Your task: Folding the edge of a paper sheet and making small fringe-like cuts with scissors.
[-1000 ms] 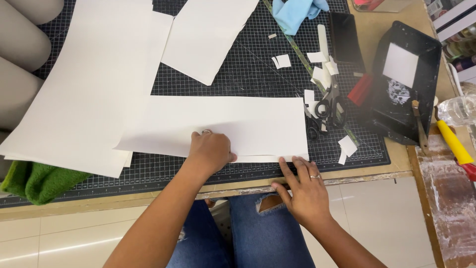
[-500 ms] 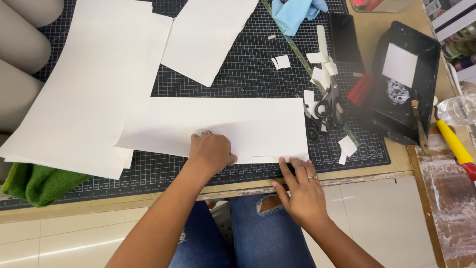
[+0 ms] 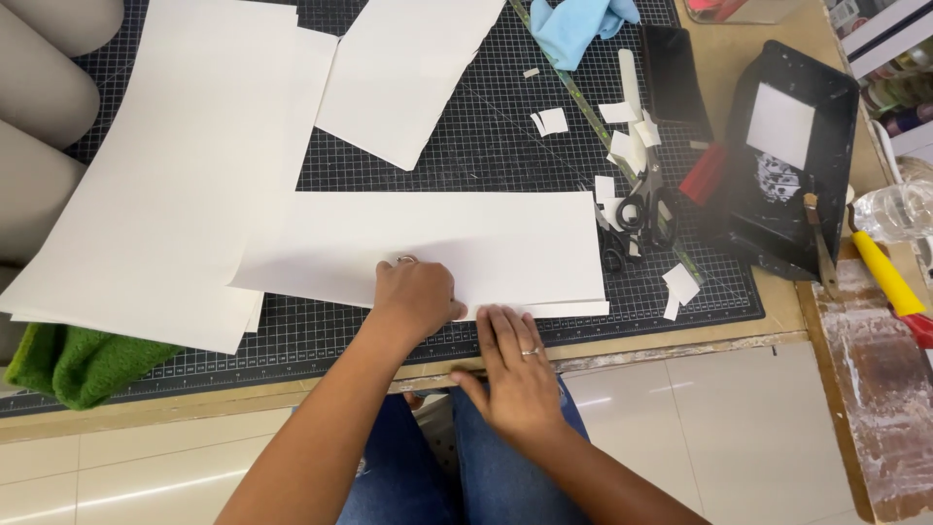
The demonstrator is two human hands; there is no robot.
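A long folded white paper sheet (image 3: 428,245) lies across the dark gridded cutting mat (image 3: 544,165). My left hand (image 3: 416,297) presses down on the sheet's near edge with its fingers curled. My right hand (image 3: 515,374) lies flat beside it, fingers spread, fingertips on the sheet's near edge and on the mat, a ring on one finger. Neither hand holds anything.
Large white sheets (image 3: 165,165) lie at the left and another sheet (image 3: 408,68) at the top. Black scissors (image 3: 646,209), paper scraps (image 3: 622,146), a ruler (image 3: 583,97), a blue cloth (image 3: 578,24), a black tray (image 3: 792,156), a yellow-handled tool (image 3: 889,277) and a green cloth (image 3: 73,365) surround them.
My right hand has slid left along the sheet's near edge, closer to my left hand. My left hand has stayed on the paper.
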